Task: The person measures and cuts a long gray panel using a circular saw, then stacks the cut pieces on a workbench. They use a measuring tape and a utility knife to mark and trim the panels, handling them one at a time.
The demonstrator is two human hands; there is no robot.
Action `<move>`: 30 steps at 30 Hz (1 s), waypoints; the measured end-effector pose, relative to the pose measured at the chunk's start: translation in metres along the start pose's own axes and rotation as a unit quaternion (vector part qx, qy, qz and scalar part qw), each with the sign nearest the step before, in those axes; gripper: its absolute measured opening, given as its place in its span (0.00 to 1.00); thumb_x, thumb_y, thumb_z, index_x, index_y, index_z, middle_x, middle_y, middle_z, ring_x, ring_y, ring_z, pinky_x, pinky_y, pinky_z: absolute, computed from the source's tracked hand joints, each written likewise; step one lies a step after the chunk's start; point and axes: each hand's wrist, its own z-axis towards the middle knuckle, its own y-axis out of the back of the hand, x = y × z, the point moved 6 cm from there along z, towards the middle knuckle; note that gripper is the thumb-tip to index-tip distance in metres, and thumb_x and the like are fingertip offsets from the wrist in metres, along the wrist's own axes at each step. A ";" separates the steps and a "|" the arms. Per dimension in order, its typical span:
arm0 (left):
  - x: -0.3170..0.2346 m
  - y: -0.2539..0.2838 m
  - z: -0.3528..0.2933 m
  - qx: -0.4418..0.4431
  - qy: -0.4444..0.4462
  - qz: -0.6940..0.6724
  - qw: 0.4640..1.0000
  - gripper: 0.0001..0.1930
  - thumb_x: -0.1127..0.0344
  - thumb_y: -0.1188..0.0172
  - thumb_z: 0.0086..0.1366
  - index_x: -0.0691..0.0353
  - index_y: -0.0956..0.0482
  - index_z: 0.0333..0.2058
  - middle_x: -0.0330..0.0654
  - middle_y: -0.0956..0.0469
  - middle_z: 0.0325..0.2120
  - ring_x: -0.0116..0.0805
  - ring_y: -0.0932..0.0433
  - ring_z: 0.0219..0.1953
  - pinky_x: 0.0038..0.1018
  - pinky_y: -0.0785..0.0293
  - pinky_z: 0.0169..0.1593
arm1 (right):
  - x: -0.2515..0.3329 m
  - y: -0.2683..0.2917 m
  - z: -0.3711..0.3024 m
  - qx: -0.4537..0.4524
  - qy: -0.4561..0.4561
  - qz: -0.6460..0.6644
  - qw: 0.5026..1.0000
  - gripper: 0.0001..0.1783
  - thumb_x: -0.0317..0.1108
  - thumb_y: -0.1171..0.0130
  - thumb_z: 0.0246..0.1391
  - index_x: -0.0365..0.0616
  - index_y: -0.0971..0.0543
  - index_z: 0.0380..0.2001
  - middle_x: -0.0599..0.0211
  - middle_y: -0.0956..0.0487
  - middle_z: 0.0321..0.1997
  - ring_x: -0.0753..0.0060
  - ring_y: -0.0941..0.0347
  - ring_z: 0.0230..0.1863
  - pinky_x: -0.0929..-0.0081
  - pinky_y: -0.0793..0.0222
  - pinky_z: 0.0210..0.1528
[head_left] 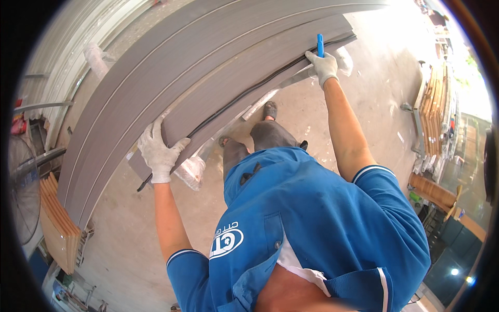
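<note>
Two long grey panels lie side by side across the front, a wide grooved panel (156, 78) and a narrower panel (249, 78) nearer me. A black rubber-like strip (241, 97) runs along the narrower panel's near edge, its loose end hanging past the left end. My gloved left hand (160, 152) rests spread at that left end, fingers on the grey surface and thumb beside the strip. Toward the panel's right end, my gloved right hand (325, 67) is closed around a slim blue utility knife (320, 46), which points away from me. Its thumb touches the strip; the blade cannot be made out.
Plastic-wrapped supports (191, 172) show under the panels. A stack of brown boards (60, 223) stands at the left beside a fan (23, 190). More brown boards (435, 112) lean at the right. Pale long profiles (78, 47) lie at the far left.
</note>
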 end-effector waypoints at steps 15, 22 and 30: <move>-0.003 0.003 -0.002 -0.012 -0.033 0.019 0.999 0.53 0.33 0.25 0.42 0.49 0.31 0.65 0.48 0.26 0.58 0.50 0.31 0.62 0.48 0.39 0.67 | 0.002 -0.005 0.027 0.104 -0.155 0.365 0.912 0.09 0.25 0.36 0.55 0.45 0.27 0.27 0.71 0.29 0.17 0.79 0.37 0.13 0.79 0.42 0.15; 0.000 -0.006 -0.004 0.009 -0.034 0.050 0.998 0.52 0.34 0.26 0.43 0.49 0.31 0.66 0.47 0.27 0.57 0.49 0.33 0.63 0.50 0.44 0.68 | 0.014 0.007 0.038 0.066 -0.049 0.232 0.969 0.09 0.24 0.36 0.54 0.41 0.25 0.38 0.69 0.24 0.25 0.79 0.30 0.21 0.81 0.33 0.22; -0.025 -0.005 0.011 0.008 -0.109 0.034 0.993 0.47 0.35 0.29 0.49 0.51 0.29 0.65 0.50 0.27 0.58 0.52 0.30 0.60 0.50 0.38 0.65 | 0.009 0.009 0.038 0.106 0.012 0.228 0.968 0.15 0.28 0.34 0.55 0.40 0.26 0.43 0.67 0.22 0.28 0.79 0.29 0.22 0.79 0.31 0.23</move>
